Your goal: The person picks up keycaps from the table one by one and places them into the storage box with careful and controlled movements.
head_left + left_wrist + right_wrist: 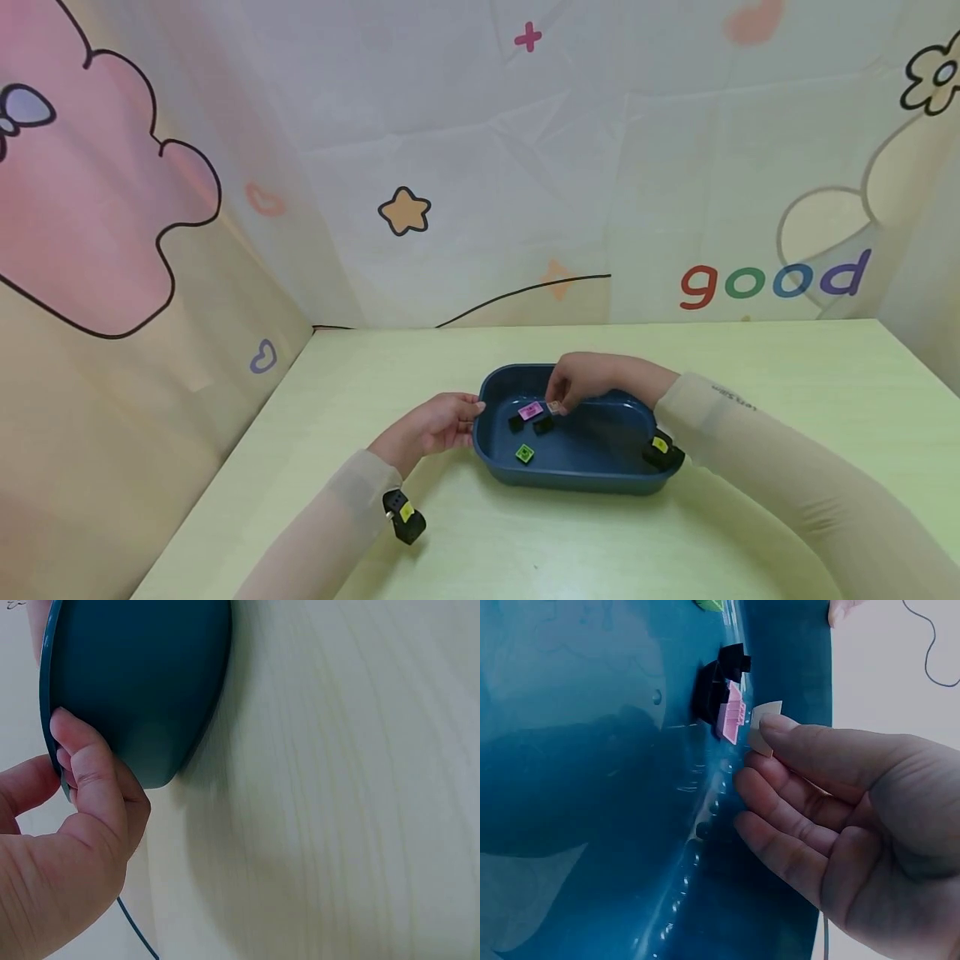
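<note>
A pale piece (pixel 554 407) was inside the blue basin (pixel 600 442), toward eleven o'clock from its middle; whether it touched the basin could not be told. The thumb and fingers of the right hand (pixel 581 379) pinched it, the remaining fingers loosely bent and slightly apart. Just beside it, at nine o'clock, lay a pink piece (pixel 530 411) next to two black pieces (pixel 543 425); a green piece (pixel 524 454) lay toward the basin's eight o'clock. At nine o'clock on the rim, the left hand (pixel 444 423) pinched the basin's edge between thumb and fingers. The basin stood on a pale surface (pixel 525 550). Beyond, a printed cloth (pixel 525 192) bore a star (pixel 405 211) at eleven o'clock and the word "good" (pixel 801 281) at two.
</note>
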Motion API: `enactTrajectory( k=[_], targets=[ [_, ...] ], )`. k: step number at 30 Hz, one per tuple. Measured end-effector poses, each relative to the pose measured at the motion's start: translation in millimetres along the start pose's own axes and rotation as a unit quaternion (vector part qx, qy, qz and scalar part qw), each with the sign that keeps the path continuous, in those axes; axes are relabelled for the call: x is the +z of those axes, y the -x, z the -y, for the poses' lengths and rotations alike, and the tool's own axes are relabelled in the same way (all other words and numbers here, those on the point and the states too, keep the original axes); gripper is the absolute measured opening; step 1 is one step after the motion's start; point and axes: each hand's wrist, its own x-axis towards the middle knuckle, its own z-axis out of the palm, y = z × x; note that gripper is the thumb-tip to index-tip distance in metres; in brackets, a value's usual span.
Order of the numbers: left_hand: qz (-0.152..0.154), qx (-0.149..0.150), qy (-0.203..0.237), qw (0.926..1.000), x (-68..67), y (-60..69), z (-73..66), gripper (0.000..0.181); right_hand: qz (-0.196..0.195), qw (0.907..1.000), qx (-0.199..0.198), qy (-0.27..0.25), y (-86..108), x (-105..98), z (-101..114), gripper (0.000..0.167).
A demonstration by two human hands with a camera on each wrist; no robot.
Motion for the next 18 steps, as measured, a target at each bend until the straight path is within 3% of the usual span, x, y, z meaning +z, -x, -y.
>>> enactTrajectory(
  k=[7,18],
  targets=[
    [0.000,-0.002,-0.003,1.0000,0.2,0.0,-0.4,0.011,0.007,0.9999,-0.009,0.002,-0.2,4,-3,0.016],
    [0.005,0.003,-0.001,1.0000,3.2,-1.4,-0.1,0.014,0.016,0.9998,0.009,0.004,-2.8,14,-7,0.011]
  ],
)
